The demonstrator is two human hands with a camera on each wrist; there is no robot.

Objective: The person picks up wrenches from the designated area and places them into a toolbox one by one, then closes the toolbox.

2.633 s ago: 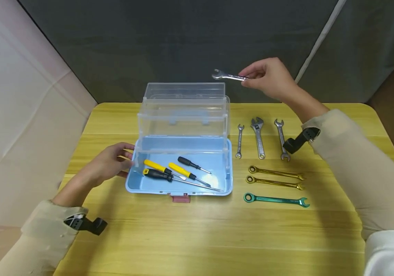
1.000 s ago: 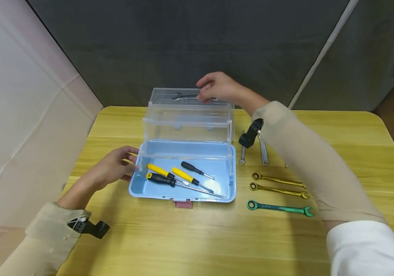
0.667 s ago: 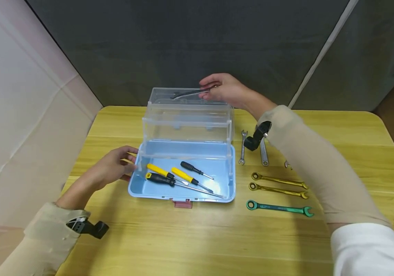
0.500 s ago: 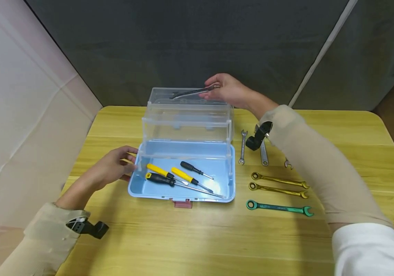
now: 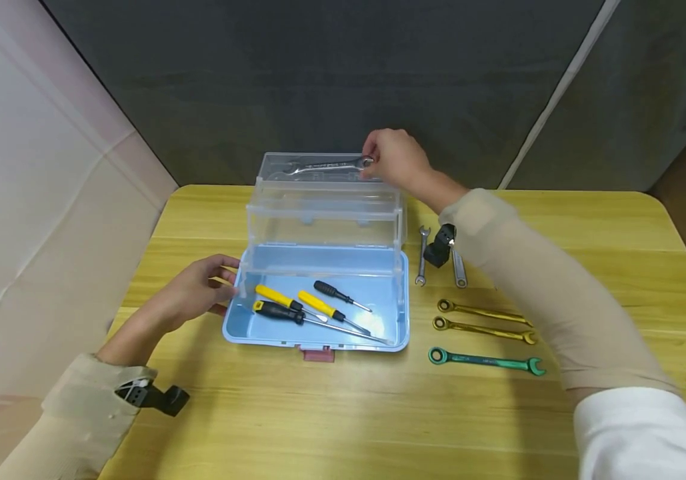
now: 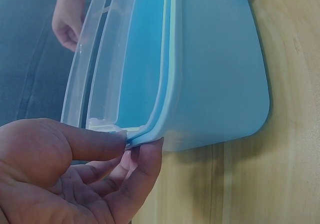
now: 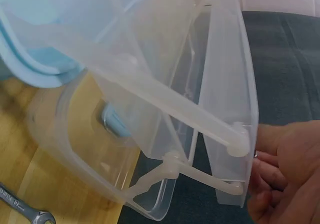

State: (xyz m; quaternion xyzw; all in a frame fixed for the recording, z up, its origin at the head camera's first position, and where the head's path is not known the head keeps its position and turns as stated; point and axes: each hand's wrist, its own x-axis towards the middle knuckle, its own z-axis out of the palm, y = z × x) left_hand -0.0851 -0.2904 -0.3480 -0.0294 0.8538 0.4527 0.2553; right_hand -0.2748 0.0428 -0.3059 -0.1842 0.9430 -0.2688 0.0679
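Observation:
A light blue toolbox point(image 5: 319, 345) stands with its clear stepped trays point(image 5: 325, 230) raised behind. My left hand point(image 5: 195, 290) pinches its left rim between thumb and fingers, seen close in the left wrist view. At the top tray point(image 5: 272, 161), my right hand point(image 5: 399, 157) holds a silver open-end wrench point(image 5: 327, 167) by its right end. The wrench lies nearly level along that tray. In the right wrist view the tray wall hides most of it, beside my curled fingers point(image 7: 267, 176). Inside the box lie a big black screwdriver point(image 5: 279, 312), yellow-handled screwdrivers point(image 5: 319, 305) and a small black screwdriver point(image 5: 333, 291).
Right of the box lie a small silver wrench point(image 5: 423, 257), a partly covered adjustable wrench point(image 5: 459, 270), gold wrenches point(image 5: 483, 330) and a green wrench point(image 5: 487, 361). A pink latch point(image 5: 319, 355) juts out in front. A dark curtain point(image 5: 229, 87) hangs behind the table.
My right hand has carried the silver wrench left from the air onto the top tray. It tilted the right end up there, then lowered it. My left hand has stayed on the rim.

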